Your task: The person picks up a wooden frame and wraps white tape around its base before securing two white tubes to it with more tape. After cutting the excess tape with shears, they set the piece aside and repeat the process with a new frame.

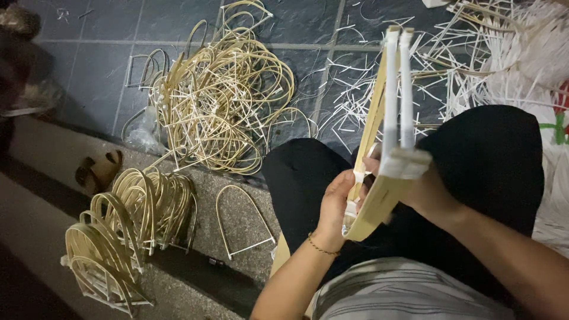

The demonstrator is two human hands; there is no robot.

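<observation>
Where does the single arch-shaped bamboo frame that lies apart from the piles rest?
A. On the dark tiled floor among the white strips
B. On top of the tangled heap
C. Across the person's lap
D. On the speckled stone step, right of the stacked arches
D: the lone arch frame lies flat on the speckled stone step, just right of the stacked arches and below the tangled heap.

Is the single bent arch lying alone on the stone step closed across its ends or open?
Closed. On the lone arch, a pale strip runs straight between the two ends of the bent piece, making a shut D-shape flat on the step.
</observation>
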